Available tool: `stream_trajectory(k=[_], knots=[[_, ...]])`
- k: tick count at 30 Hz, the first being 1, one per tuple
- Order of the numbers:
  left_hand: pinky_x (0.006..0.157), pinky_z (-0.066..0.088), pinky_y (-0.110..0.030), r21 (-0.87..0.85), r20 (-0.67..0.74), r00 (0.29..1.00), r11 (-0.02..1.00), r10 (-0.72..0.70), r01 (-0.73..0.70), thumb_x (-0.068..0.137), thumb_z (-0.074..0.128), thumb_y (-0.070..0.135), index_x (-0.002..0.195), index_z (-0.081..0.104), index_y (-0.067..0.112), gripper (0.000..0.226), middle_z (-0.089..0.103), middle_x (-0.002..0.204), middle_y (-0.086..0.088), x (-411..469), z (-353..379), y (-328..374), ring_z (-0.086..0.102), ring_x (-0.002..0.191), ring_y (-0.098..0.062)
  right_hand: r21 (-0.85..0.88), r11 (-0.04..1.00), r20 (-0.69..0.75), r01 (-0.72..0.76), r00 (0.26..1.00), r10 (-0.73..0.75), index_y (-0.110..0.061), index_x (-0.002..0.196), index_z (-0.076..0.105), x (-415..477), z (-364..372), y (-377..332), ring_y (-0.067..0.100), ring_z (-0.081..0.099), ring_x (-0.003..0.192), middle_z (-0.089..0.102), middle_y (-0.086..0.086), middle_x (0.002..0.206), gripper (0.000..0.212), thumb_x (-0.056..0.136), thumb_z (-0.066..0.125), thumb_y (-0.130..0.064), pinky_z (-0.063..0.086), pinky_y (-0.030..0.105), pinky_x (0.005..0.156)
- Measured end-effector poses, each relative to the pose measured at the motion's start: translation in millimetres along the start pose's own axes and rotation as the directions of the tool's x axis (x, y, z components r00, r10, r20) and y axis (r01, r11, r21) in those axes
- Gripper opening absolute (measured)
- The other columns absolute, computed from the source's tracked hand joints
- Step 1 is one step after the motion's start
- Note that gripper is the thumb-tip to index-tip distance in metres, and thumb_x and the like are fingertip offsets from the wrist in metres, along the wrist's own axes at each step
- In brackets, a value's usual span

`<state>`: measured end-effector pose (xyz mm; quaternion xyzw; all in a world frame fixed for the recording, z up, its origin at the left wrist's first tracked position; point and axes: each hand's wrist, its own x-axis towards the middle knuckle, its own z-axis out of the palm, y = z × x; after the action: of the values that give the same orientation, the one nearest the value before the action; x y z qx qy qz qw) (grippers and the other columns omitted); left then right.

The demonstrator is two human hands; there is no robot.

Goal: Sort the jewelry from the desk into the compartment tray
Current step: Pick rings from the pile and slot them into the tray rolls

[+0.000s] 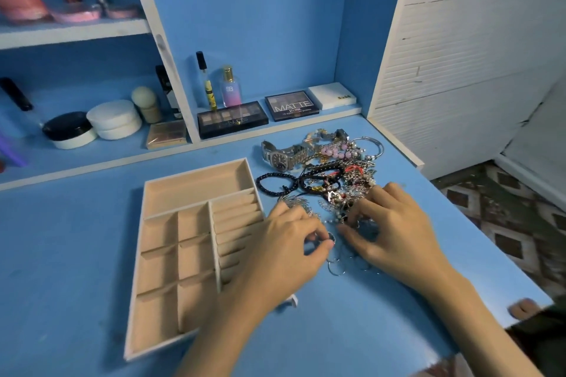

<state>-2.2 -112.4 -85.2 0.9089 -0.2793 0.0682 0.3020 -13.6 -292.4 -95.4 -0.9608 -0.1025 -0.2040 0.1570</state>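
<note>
Barely begun: the compartment tray (190, 187) looks empty, the jewelry pile (333, 168) heaped at its 2 o'clock. Left hand (284, 242) pinches a small ring (331, 237); right hand (395, 229) curls fingers into the pile, grip unclear.

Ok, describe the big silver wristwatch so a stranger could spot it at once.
On the blue desk, right of the beige compartment tray, lies a tangled jewelry pile. The wristwatch sits at the pile's far left edge, just beyond the black bead bracelet. Its wide silver link band and large dark dial set it apart.
</note>
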Motion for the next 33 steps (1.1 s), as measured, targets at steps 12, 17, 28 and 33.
stream_trajectory(k=[12,17,28,33], knots=[[0.073,0.035,-0.015,-0.044,0.022,0.999,0.999,-0.027,0.028,0.083,0.062,0.035,0.085,0.069,0.028,0.010,0.048,0.078,0.019,1,-4,3,0.040,0.085,-0.001,0.701,0.669,0.087,-0.248,0.960,0.265,-0.016,0.066,0.062,12,-20,-7,0.006,0.049,0.061,0.060,-0.004,0.064,0.015,0.077,0.068,-0.025,0.037,0.015,0.060],[0.078,0.042,-0.008,-0.368,-0.087,0.980,0.920,-0.178,0.134,0.083,0.061,0.029,0.083,0.065,0.027,0.005,0.064,0.095,0.021,-3,-44,1,0.056,0.090,0.006,0.886,0.407,0.117,-0.221,0.957,0.264,-0.008,0.076,0.066,33,-25,-25,0.019,0.057,0.069,0.066,0.016,0.077,0.009,0.085,0.064,-0.006,0.046,0.036,0.071],[0.080,0.054,-0.034,-0.395,-0.319,0.865,0.884,-0.387,0.249,0.086,0.059,0.023,0.084,0.062,0.031,0.009,0.070,0.085,0.015,-15,-75,-76,0.065,0.086,0.001,0.592,0.800,0.068,0.093,0.984,-0.164,-0.010,0.089,0.071,87,31,-90,0.012,0.058,0.070,0.069,0.004,0.074,0.009,0.084,0.064,-0.013,0.046,0.021,0.068],[0.073,0.047,-0.014,-0.343,-0.358,0.857,0.906,-0.370,0.248,0.087,0.059,0.021,0.084,0.062,0.028,0.008,0.067,0.084,0.019,-13,-75,-81,0.061,0.083,0.007,0.562,0.800,0.004,0.211,0.966,-0.257,-0.011,0.087,0.072,85,47,-96,0.007,0.053,0.072,0.053,-0.020,0.069,0.015,0.079,0.062,-0.019,0.042,0.013,0.066]])
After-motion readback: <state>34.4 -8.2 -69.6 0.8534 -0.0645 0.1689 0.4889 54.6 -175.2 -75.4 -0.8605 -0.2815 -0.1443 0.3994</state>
